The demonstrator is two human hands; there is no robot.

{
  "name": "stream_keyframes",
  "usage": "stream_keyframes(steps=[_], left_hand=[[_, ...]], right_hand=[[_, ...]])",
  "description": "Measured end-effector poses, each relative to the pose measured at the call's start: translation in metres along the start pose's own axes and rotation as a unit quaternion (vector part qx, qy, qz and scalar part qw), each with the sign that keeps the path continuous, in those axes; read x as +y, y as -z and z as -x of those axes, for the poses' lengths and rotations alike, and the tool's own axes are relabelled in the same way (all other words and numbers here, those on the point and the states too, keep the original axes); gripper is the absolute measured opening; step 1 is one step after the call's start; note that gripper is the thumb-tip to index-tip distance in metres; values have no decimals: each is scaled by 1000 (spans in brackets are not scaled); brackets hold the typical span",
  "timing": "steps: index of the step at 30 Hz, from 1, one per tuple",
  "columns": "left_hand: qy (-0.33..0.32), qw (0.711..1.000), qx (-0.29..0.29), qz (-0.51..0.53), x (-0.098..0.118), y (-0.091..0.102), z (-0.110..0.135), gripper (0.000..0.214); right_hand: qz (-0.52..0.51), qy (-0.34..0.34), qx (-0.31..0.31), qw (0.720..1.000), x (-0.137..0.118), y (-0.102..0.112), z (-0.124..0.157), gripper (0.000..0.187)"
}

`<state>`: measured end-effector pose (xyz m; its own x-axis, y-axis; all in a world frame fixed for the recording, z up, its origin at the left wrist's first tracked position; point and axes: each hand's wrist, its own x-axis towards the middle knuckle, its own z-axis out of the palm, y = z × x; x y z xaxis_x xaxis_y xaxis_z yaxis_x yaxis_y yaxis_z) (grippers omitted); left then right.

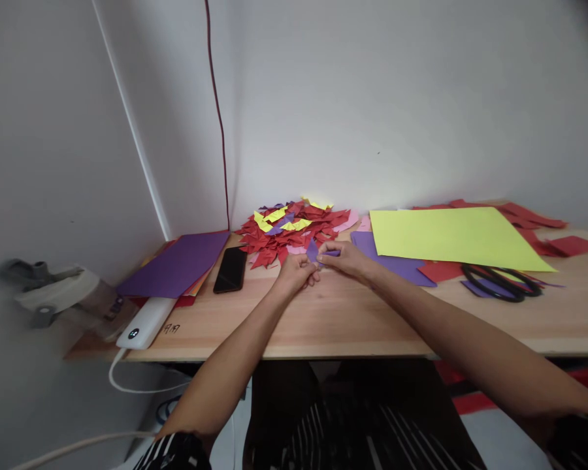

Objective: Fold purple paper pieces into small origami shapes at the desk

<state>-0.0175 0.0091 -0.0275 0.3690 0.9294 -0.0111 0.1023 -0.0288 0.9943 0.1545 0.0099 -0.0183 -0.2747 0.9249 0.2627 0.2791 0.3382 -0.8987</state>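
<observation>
My left hand (298, 271) and my right hand (343, 258) meet over the middle of the wooden table (323, 320). Both pinch a small purple paper piece (313, 251) between their fingertips, folded to a point. Just behind the hands lies a heap of folded paper pieces (294, 228), mostly red with some yellow and purple.
A black phone (230, 269) lies left of the hands, beside a purple sheet (176, 264) on a stack. A white power bank (146, 323) sits at the left edge. To the right are a large yellow sheet (455, 238), black scissors (500, 282) and red scraps (558, 245).
</observation>
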Motion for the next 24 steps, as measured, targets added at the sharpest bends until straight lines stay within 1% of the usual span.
stream_keyframes(steps=[3,6,9,12,15,18,21,24], left_hand=[[-3,1000,9,-3,-2,1,-1,17],[-8,1000,4,-5,-3,2,0,16],[-15,1000,-4,-10,-2,2,0,17],[-30,1000,4,-3,-2,2,0,16],[-40,999,24,22,0,3,0,17],[-31,999,29,34,2,5,0,21],[-14,998,2,53,2,6,1,23],[1,997,-32,69,2,7,2,23]], right_hand=[[-12,-20,7,1000,3,-4,1,27],[-29,-40,13,999,7,-6,1,30],[-49,-51,13,997,9,-5,1,33],[-55,-62,19,996,8,-4,1,34],[-43,-60,24,997,2,-4,2,33],[-32,-41,22,998,-1,-4,3,30],[-21,-28,18,999,0,-4,1,27],[-1,-5,31,999,4,-3,0,27]])
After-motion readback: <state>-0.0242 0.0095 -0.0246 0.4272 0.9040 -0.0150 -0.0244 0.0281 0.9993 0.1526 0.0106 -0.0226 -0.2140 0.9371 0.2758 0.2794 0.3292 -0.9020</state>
